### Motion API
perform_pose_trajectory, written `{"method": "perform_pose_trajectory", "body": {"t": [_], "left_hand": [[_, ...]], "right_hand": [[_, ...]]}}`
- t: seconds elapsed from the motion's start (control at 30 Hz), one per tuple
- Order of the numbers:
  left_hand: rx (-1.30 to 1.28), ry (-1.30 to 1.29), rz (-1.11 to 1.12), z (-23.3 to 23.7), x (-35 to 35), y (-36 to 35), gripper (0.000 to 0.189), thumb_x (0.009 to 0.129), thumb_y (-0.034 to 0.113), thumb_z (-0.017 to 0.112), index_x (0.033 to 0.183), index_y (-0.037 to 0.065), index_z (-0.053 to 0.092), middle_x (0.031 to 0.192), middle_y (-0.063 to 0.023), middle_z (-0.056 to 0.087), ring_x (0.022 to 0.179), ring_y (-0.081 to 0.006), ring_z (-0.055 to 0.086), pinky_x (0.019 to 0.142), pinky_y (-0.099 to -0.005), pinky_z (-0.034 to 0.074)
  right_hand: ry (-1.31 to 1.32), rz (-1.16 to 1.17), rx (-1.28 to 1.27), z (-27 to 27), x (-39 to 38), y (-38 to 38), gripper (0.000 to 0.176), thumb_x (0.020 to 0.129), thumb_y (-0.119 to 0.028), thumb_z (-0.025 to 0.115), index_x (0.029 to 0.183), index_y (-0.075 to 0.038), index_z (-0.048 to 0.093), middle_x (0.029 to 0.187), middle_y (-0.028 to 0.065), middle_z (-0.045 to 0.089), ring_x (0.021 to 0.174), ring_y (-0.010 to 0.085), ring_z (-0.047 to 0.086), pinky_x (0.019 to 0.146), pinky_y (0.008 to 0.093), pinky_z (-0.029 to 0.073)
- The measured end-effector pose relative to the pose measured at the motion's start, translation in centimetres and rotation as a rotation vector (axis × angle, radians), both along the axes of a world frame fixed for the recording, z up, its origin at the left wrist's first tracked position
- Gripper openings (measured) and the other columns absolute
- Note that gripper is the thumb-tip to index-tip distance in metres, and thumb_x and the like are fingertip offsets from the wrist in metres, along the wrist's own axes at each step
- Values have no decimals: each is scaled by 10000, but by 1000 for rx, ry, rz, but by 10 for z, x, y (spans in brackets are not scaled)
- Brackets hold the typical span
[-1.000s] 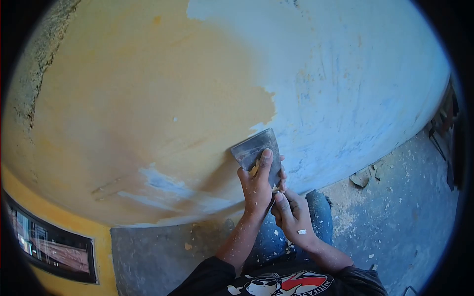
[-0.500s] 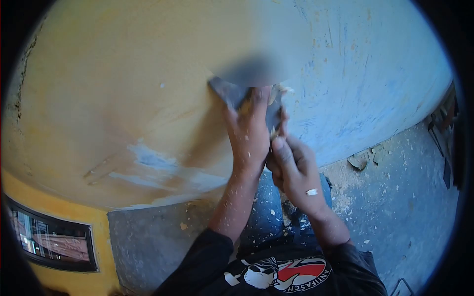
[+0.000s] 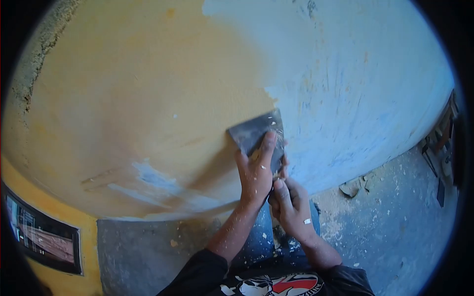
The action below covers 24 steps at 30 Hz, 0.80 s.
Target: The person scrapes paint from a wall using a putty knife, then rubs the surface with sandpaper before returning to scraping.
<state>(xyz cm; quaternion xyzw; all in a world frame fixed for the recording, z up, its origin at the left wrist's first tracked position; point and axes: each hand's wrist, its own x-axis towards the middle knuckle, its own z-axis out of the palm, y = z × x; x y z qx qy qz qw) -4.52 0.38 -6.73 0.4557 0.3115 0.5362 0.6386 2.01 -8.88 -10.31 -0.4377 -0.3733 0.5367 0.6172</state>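
Note:
A wide metal scraper (image 3: 249, 133) lies against the wall, its broad blade edge up, where yellow paint meets a pale bluish surface. My left hand (image 3: 257, 180) grips the blade from behind its edge, thumb and fingers pressed on the metal. Lower down, my right hand (image 3: 294, 207) is closed around the handle end, which its fingers mostly hide. Paint chips cling to the blade, and a white flake sits by my right wrist.
The curved-looking wall (image 3: 148, 89) is yellow at left and pale blue at right. A dark-framed window (image 3: 47, 237) is low at left. Paint flakes dot the grey floor (image 3: 380, 217), with a larger peeled piece (image 3: 349, 189) near the wall. Dark objects (image 3: 442, 148) stand far right.
The view has tilted up, so the wall sits lower in it. The scraper and both hands have come down slightly along the wall; the blade, blurred before, is now sharp.

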Motion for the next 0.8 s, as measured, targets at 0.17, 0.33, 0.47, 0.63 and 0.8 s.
{"method": "perform_pose_trajectory", "body": {"t": [0.17, 0.33, 0.47, 0.63, 0.8], "left_hand": [[-29, -23, 116, -9, 10, -16, 402, 948, 346, 632, 927, -53, 590, 604, -88, 572, 440, -153, 537, 378, -263, 413], [-61, -19, 19, -10, 0, -10, 365, 943, 317, 642, 934, -45, 593, 666, -103, 608, 465, -155, 556, 379, -269, 420], [-17, -93, 94, -12, 6, -9, 311, 924, 277, 674, 916, -26, 605, 762, -116, 665, 496, -160, 582, 396, -277, 440], [-57, -83, 15, 10, 4, -7, 368, 918, 325, 677, 888, -37, 612, 708, -109, 633, 480, -157, 568, 401, -284, 448], [-46, -101, 53, 3, 12, -10, 400, 932, 348, 660, 873, -46, 620, 657, -90, 613, 448, -154, 542, 399, -281, 444]], "right_hand": [[-110, -17, -41, -3, 5, -16, 280, 1046, -256, 461, 933, -12, 541, 630, -34, 457, 528, 37, 410, 474, 215, 342], [-138, 0, -17, -5, 10, 1, 278, 1045, -252, 459, 993, 1, 561, 625, -26, 471, 530, 42, 430, 481, 220, 357], [-148, -36, 45, -7, 3, -8, 245, 1055, -250, 438, 927, -48, 494, 628, -62, 393, 520, 23, 346, 457, 212, 287], [-236, -26, 47, 13, 9, -4, 285, 1048, -263, 451, 948, -8, 530, 640, -20, 465, 543, 43, 420, 483, 227, 346], [-169, 0, -16, 14, 12, -11, 294, 1050, -270, 447, 985, -1, 549, 652, -24, 483, 546, 39, 427, 487, 218, 354]]}}
